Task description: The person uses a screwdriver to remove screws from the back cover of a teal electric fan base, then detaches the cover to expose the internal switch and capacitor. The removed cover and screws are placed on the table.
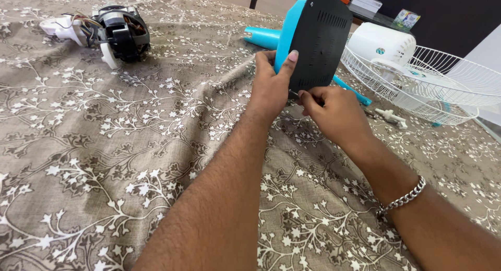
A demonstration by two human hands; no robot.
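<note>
Blue plastic fan base [286, 36] with black vented bottom plate [321, 41], rounded corners, rows of narrow slots near upper edge, small holes scattered across plate. Stood on edge, plate turned toward camera, upper middle of scene, resting on brown cloth [130, 161] printed with white branching flowers. Blue pole [263, 37] jutting from behind toward left; further thin blue length visible at lower right of plate.

Left hand [271, 85]: closed around left blue edge of base, thumb pressed flat up along rim, fingers wrapped behind and out of sight. Firm grip, steadying.

Right hand [336, 114]: fingers curled together in pinch at bottom edge of black plate, touching it. Small dark slender item [294, 94] caught between fingertips, too small to identify. Silver chain bracelet [402, 198] on right wrist.

Surroundings: black motor unit [122, 32] with coloured wires and white plastic fittings, far left on cloth, well apart from hands. White wire fan guard [433, 85] at right, lying open side up, white round housing [381, 44] just behind it. Small white plastic piece [389, 116] on cloth just beside guard, near right hand.
</note>
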